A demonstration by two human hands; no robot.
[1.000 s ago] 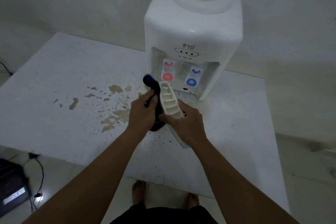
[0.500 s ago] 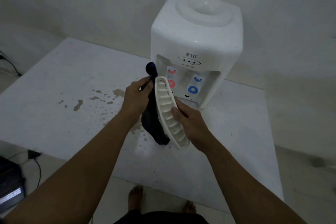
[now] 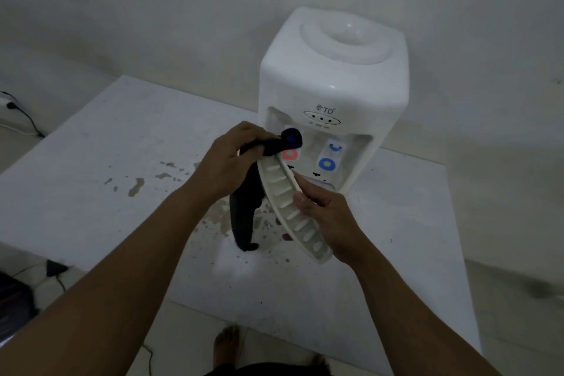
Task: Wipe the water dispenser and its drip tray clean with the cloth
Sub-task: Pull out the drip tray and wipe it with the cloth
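With drip tray [image 3: 290, 207] held tilted above table [image 3: 91, 192] in right hand [image 3: 329, 217], off dispenser [image 3: 332, 94], left hand [image 3: 229, 162] gripping cloth [image 3: 244, 210]: risks slipping, dripping more.

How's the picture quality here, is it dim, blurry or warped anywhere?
Head view: dim, flat light with a grey cast; soft overall, yet the white slotted plastic drip tray and dark blue cloth stay readable; wide-angle lens bends the white table edges; small glare spot on the white water dispenser.
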